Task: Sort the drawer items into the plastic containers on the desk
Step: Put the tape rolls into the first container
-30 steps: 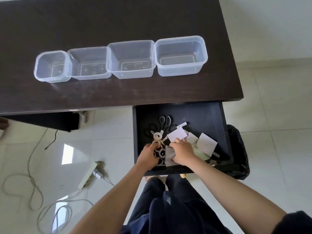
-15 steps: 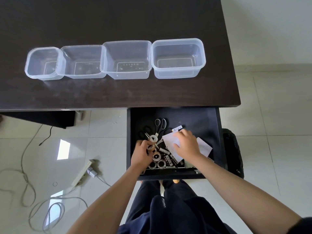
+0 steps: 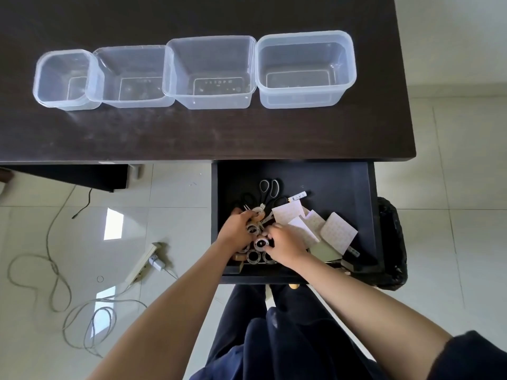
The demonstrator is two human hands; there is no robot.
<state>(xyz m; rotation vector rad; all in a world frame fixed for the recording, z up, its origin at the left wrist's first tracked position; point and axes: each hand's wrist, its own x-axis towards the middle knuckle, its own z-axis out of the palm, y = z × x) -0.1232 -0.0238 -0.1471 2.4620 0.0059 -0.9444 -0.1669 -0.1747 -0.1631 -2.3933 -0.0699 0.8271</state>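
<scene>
Both hands are gathering tape rolls [image 3: 256, 256] in the drawer [image 3: 365, 187]: left hand [image 3: 237, 227] fingers curling around one, right hand [image 3: 285, 244] pinching another. All four containers [image 3: 306, 69] on the desk [image 3: 192, 133] are sitting empty; sorting looks barely begun.

- Four containers [image 3: 211, 72] are lined left to right on the counter [image 3: 192, 133].
- The drawer [image 3: 367, 215] is placed before it, with scissors [image 3: 270, 187] behind the paper sheets [image 3: 338, 233].

white power strip [image 3: 142, 261] lies on the tiled floor [image 3: 466, 242] with a white plug [image 3: 157, 262] in it. grey cables [image 3: 82, 322] loop nearby. black bin bag [image 3: 393, 242] sits right of the drawer.
</scene>
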